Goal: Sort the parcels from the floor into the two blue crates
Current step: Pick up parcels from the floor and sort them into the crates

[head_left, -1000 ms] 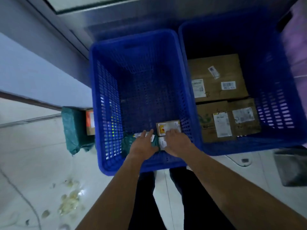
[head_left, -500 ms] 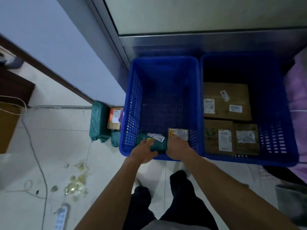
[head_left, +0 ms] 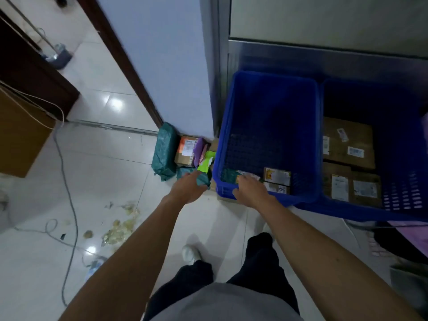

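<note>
The left hand [head_left: 188,189] reaches to the pile of parcels on the floor just left of the left crate [head_left: 268,105], its fingers spread over a small teal parcel [head_left: 203,178]; whether it grips the parcel I cannot tell. The right hand [head_left: 251,192] rests on the near rim of the left crate, fingers curled loosely over the edge, holding nothing that shows.

Inside the left crate, by the near wall, lie a teal bag [head_left: 229,176] with a white label and two small boxes [head_left: 277,176].

The pile left of that crate holds a large teal parcel [head_left: 164,154] standing on edge, a brown box [head_left: 186,150] with an orange label, a purple packet [head_left: 199,150] and a bright green packet [head_left: 206,162].

The right crate [head_left: 403,144] touches the left crate's right side and holds three brown cartons [head_left: 348,144] with white labels.

Further left of the left crate, a grey cable [head_left: 67,193] and pale scraps [head_left: 118,228] lie on the tiled floor [head_left: 104,172].
</note>
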Motion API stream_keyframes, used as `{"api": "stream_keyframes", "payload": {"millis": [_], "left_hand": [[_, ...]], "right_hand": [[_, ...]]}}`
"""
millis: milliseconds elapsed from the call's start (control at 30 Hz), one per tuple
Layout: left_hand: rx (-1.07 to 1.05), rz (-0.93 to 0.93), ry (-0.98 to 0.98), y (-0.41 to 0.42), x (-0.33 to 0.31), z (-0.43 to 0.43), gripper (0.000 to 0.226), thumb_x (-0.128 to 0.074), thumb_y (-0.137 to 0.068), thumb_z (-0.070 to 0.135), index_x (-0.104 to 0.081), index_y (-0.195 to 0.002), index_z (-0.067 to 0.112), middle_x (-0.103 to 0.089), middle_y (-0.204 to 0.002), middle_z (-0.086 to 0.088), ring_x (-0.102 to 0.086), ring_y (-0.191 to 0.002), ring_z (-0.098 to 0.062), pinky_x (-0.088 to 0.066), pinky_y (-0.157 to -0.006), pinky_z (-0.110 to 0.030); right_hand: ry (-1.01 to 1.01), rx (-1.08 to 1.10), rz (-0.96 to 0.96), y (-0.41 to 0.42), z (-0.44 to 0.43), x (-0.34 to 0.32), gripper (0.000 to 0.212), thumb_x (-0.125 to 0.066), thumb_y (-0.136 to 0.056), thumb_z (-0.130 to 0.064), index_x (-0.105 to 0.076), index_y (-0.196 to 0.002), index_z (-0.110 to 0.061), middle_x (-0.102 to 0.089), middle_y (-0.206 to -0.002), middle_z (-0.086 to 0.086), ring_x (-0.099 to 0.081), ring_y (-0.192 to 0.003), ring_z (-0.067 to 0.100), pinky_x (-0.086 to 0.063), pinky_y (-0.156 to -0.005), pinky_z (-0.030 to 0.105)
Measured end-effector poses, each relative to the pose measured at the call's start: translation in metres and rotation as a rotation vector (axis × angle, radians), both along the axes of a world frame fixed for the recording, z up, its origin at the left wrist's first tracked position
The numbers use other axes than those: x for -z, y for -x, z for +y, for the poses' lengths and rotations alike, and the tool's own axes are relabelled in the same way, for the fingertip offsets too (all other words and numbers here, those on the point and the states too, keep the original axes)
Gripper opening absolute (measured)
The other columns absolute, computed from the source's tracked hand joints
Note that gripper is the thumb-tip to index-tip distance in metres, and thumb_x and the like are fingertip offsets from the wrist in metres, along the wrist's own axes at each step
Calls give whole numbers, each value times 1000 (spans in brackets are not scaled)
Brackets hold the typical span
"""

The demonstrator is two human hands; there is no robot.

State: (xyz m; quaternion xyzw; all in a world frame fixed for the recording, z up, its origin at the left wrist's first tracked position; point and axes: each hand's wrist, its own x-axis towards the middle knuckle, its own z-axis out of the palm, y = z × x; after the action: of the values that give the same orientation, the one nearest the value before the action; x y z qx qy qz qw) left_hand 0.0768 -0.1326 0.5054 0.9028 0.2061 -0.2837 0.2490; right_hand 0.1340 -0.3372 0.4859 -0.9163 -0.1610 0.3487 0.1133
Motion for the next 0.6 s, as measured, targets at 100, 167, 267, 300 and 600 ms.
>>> {"api": "stream_keyframes", "payload": {"millis": [100, 167, 267, 300, 600], "left_hand": [[-58, -32, -6, 31, -12, 49, 65, -61, -91, 41, -40, -150, 22, -49, -147, -12, -51, -131, -31, -41, -106, -37], [-78, -32, -10, 49, -17, 76, 64, -60, -92, 42, -41, -149, 21, -52, -145, -10, -52, -129, -30, -43, -105, -38], [-91, 0, -13, 67, -17, 101, 61, -58, -94, 42, -41, -149, 20, -53, -146, -9, -52, -130, -30, -41, -105, -38], [-86, 12, -16, 70, -14, 105, 61, -58, -95, 41, -40, -149, 20, -52, -146, -9, -51, -131, -30, -41, -105, -38], [-106, 140, 74, 68, 16, 105, 61, -57, -95, 41, -39, -150, 23, -53, -145, -11, -50, -133, -27, -40, -107, -38]], "right_hand": [[-4, -34, -30, 26, 30, -6, 40, -45, -98, -30, -48, -131, -7, -48, -134, 15, -51, -117, 35, -42, -87, 41], [5, -49, -29, 41, 44, -8, 40, -45, -100, -33, -48, -131, -8, -47, -133, 15, -54, -112, 34, -42, -83, 40], [26, -64, -10, 58, 57, -10, 36, -46, -102, -32, -51, -130, -10, -48, -133, 13, -56, -111, 32, -43, -82, 40], [28, -66, -5, 61, 61, -8, 35, -46, -102, -32, -52, -130, -10, -49, -134, 12, -56, -112, 32, -45, -86, 41], [56, -73, 125, 63, 85, 23, 44, -46, -101, -33, -52, -134, -6, -49, -141, 14, -52, -124, 33, -45, -97, 42]]}}
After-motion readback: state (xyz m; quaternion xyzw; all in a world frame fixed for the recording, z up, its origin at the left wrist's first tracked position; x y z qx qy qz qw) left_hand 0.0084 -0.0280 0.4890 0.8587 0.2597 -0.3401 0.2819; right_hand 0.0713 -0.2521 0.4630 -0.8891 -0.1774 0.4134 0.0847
